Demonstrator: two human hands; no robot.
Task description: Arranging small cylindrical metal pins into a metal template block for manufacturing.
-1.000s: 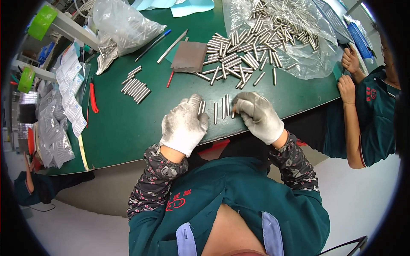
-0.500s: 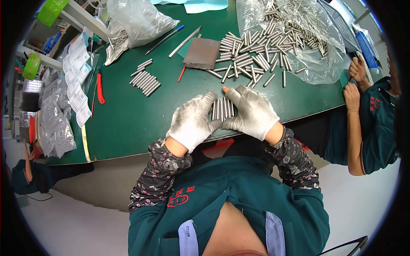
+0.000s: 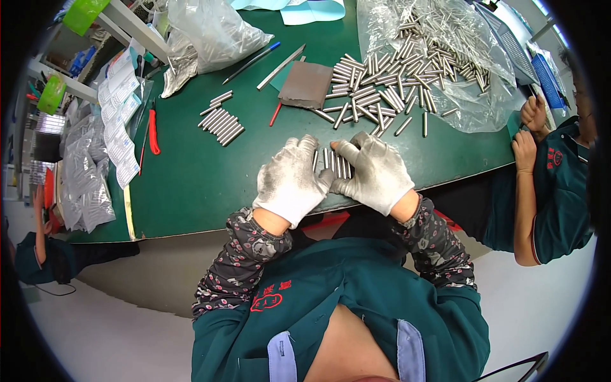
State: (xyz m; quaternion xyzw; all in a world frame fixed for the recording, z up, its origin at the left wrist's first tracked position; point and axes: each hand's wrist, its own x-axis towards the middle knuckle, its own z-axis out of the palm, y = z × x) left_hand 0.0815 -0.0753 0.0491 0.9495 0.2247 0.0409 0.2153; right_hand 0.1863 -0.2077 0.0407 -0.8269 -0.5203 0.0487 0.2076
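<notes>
Between my two hands, a short row of shiny metal pins (image 3: 342, 167) stands side by side near the table's front edge. My left hand (image 3: 287, 179), in a stained white glove, is closed with its fingers curled at the row's left end. One pin (image 3: 315, 160) shows beside its fingers, a little apart from the others. My right hand (image 3: 377, 173), gloved with a bare fingertip showing, curls round the row's right side. Both thumbs press at the near ends of the pins. Ahead lies a big loose heap of the same pins (image 3: 372, 95), and a neat batch (image 3: 223, 126) lies at left.
A brown block (image 3: 305, 84), a red stick (image 3: 275, 114), a steel ruler (image 3: 280, 67) and a pen (image 3: 251, 62) lie beyond my hands. Plastic bags (image 3: 223, 38) stand far left, near red-handled pliers (image 3: 153, 130). A co-worker (image 3: 547, 184) sits at right, by a blue basket (image 3: 548, 79).
My left hand has shifted slightly right and over the row, covering some pins. A gap now shows between the leftmost pin and the others. The whole view has shifted slightly.
</notes>
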